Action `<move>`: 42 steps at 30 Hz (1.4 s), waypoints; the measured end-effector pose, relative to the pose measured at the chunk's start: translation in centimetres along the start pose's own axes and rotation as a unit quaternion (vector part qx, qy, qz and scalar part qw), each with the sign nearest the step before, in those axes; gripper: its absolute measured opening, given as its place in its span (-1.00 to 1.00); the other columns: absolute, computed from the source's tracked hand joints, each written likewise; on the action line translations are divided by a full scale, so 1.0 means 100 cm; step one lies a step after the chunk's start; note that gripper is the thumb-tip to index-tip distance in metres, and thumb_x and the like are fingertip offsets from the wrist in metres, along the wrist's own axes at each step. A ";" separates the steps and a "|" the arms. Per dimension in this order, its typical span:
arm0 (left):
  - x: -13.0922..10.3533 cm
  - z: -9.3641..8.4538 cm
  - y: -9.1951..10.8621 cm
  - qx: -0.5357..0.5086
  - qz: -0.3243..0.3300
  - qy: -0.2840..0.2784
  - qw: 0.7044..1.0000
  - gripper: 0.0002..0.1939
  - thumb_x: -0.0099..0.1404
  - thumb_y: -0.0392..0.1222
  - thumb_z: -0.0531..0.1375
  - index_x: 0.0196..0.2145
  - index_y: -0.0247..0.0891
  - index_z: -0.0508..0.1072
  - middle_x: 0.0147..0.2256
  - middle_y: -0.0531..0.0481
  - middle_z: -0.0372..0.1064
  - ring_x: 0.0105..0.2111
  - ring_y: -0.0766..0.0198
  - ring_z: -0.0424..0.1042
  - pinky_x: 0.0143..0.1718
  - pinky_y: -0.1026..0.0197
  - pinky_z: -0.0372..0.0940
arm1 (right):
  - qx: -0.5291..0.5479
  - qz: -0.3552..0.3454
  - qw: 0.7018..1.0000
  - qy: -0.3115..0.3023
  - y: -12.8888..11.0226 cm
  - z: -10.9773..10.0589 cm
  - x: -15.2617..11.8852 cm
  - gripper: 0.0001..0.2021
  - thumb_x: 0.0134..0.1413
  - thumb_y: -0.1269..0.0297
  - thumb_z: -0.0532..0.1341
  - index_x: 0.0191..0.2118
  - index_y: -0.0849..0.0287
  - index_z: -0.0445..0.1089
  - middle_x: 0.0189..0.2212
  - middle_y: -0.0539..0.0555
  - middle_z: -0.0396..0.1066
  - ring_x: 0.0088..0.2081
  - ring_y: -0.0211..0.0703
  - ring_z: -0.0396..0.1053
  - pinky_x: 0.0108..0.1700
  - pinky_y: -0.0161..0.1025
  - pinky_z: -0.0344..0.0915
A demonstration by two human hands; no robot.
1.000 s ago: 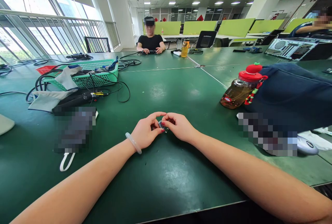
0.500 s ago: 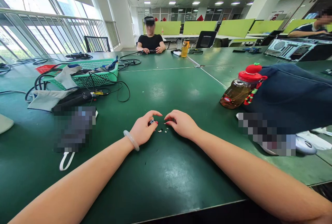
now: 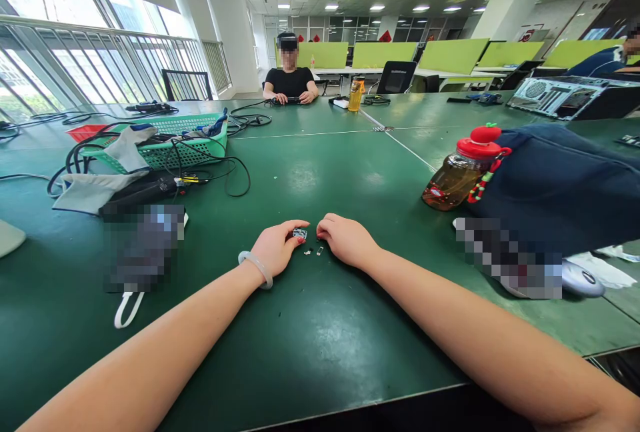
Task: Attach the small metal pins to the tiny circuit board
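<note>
While left hand (image 3: 274, 249) pinched the chip (image 3: 300, 234) steady | right hand (image 3: 345, 240) curled empty beside bits (image 3: 314, 251) on tabletop (image 3: 320, 339)

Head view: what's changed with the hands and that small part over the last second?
Both hands came down from holding one small part together. The left hand now pinches the small part alone at the table; the right hand has let go, and two tiny pieces lie between them. The bottle and basket stayed put.

bright daylight left — ceiling panels | edges bowed | patches pixelated
</note>
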State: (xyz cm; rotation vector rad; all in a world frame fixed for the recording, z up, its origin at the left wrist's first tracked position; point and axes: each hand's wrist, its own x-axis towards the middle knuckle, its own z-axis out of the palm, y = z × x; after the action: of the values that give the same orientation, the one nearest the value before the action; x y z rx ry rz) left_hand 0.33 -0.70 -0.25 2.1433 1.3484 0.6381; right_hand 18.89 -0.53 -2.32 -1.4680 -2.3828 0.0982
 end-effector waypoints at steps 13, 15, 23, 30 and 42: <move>0.000 -0.002 0.001 0.049 -0.020 -0.018 0.998 -0.65 0.11 -0.14 0.16 -0.11 -0.14 0.45 -0.39 0.05 0.43 -0.43 0.29 0.32 -0.32 0.26 0.23 | -0.029 -0.041 0.999 -0.013 0.001 0.000 0.002 -0.87 0.14 0.32 0.06 -0.36 0.15 0.33 -0.36 -0.02 0.32 -0.44 -0.32 0.26 -0.43 -0.35 0.04; 0.001 -0.002 0.001 0.049 -0.024 -0.020 0.998 -0.65 0.10 -0.13 0.18 -0.12 -0.15 0.46 -0.42 0.05 0.42 -0.45 0.29 0.32 -0.34 0.27 0.23 | -0.036 -0.046 0.998 -0.013 0.000 0.000 0.001 -0.87 0.14 0.35 0.04 -0.36 0.16 0.32 -0.37 -0.01 0.32 -0.46 -0.32 0.25 -0.44 -0.34 0.02; -0.001 -0.003 0.004 0.032 -0.013 -0.033 0.999 -0.68 0.05 -0.08 0.22 -0.20 -0.13 0.50 -0.44 0.08 0.41 -0.46 0.31 0.30 -0.38 0.28 0.19 | 0.057 -0.058 0.995 0.056 -0.015 -0.009 -0.005 -0.84 0.18 0.36 -0.01 -0.30 0.17 0.30 -0.32 0.02 0.30 -0.38 -0.33 0.24 -0.36 -0.38 0.09; -0.001 -0.002 0.005 0.007 0.028 -0.037 0.999 -0.74 0.05 -0.09 0.22 -0.27 -0.17 0.52 -0.39 0.08 0.44 -0.41 0.29 0.32 -0.33 0.27 0.20 | 0.048 -0.089 0.994 0.039 -0.020 -0.009 -0.007 -0.88 0.14 0.38 0.05 -0.32 0.16 0.33 -0.32 0.01 0.32 -0.37 -0.31 0.26 -0.35 -0.37 0.10; -0.002 -0.004 0.002 0.022 0.068 0.015 0.997 -0.65 0.14 -0.15 0.18 -0.08 -0.08 0.43 -0.41 0.07 0.41 -0.42 0.31 0.31 -0.34 0.27 0.19 | 0.166 0.018 0.986 0.025 -0.020 -0.007 -0.005 -0.78 0.15 0.24 0.03 -0.45 0.19 0.28 -0.47 -0.01 0.30 -0.42 -0.31 0.20 -0.38 -0.36 0.08</move>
State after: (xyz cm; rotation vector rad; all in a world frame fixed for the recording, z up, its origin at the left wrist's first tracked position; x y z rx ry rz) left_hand 0.07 -0.89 0.15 2.2844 1.2498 0.7024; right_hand 17.59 -1.94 -1.32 -1.3364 -2.1724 0.4396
